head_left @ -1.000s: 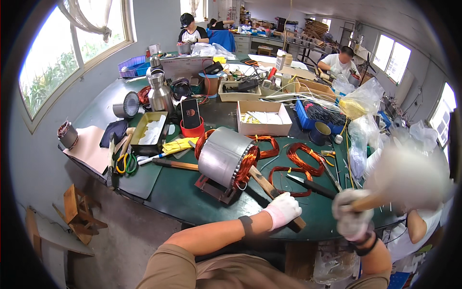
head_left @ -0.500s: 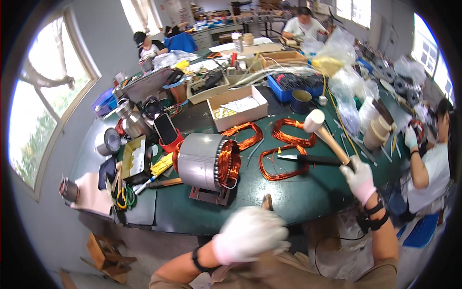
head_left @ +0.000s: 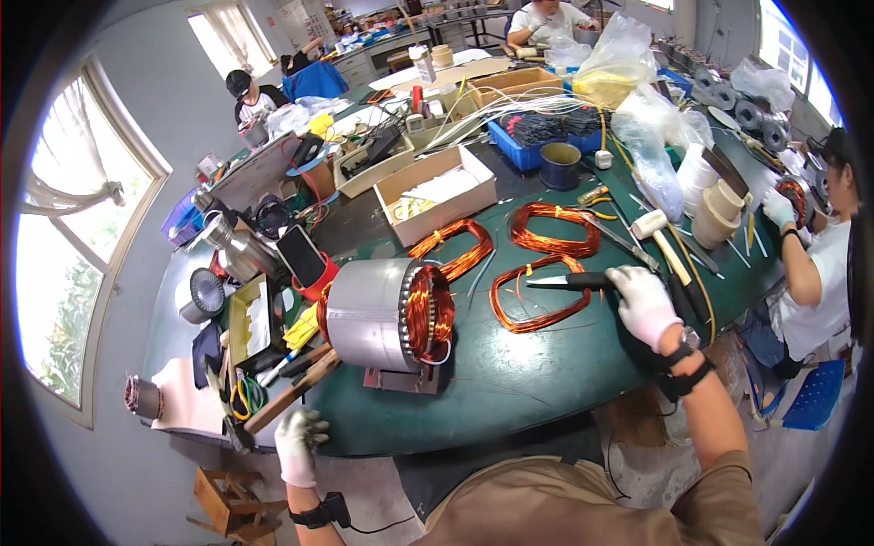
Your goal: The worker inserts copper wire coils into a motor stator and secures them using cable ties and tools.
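Note:
In a white glove, my right hand [head_left: 645, 308] is closed around the black handle of a knife [head_left: 574, 281]. Its pale pointed blade faces left over a copper wire coil [head_left: 510, 320]. My left hand [head_left: 301, 444], also gloved, is at the table's near left edge with fingers loosely bent and nothing in them. Just above it is the lower end of a flat wooden stick [head_left: 293, 389]. Between the hands, a motor stator [head_left: 366, 311], a grey cylinder with copper windings, rests on a small stand [head_left: 401, 380]. A white-headed mallet [head_left: 669, 244] lies beyond my right hand.
Two more copper coils [head_left: 553, 229] lie behind. Pliers [head_left: 596, 202] and slim tools are near the mallet. A box of paper strips [head_left: 437, 196], a blue bin [head_left: 519, 146] and a phone [head_left: 300, 257] stand farther back. A co-worker [head_left: 815, 264] sits at right, others at the back.
My right hand has let go of the mallet, which now lies on the table, and has taken the knife's handle. My left hand has moved left to the table edge; the wooden stick has shifted.

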`<move>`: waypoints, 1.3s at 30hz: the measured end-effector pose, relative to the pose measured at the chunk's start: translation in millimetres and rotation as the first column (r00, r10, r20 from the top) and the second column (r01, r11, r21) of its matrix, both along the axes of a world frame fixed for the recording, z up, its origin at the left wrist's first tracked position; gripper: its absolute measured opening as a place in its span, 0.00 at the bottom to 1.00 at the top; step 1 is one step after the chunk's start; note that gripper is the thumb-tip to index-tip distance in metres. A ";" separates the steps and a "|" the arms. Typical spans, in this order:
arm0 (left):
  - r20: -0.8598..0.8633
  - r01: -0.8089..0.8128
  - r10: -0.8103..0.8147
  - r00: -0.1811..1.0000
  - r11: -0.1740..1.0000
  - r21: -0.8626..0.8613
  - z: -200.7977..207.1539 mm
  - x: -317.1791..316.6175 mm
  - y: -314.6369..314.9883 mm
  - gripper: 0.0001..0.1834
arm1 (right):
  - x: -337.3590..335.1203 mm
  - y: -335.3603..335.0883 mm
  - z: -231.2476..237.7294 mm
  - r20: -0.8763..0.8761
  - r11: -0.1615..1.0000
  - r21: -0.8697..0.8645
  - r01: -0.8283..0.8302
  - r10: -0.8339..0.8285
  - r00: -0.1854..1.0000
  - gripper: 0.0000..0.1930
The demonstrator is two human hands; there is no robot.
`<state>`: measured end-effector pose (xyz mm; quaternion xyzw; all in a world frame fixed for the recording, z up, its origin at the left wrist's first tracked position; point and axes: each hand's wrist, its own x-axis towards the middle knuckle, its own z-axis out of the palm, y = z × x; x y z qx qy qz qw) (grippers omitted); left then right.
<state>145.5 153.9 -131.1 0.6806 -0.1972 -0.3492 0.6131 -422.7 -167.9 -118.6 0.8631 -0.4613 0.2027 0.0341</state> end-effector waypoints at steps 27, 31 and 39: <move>0.877 0.669 -0.479 0.050 0.668 0.326 19.8 -174.1 -63.9 0.23 | 89.2 -37.8 3.4 0.222 0.951 0.123 -0.283 0.252 0.942 0.20; 0.953 0.582 -0.249 0.171 0.806 0.106 -2.5 -131.8 -40.2 0.16 | 122.0 -73.9 -5.5 0.021 0.912 0.258 -0.319 0.324 0.946 0.17; 0.963 0.390 -0.217 0.158 0.910 0.141 -48.9 -115.5 -27.4 0.19 | 114.5 -74.2 7.5 0.108 0.882 0.347 -0.320 0.302 0.947 0.12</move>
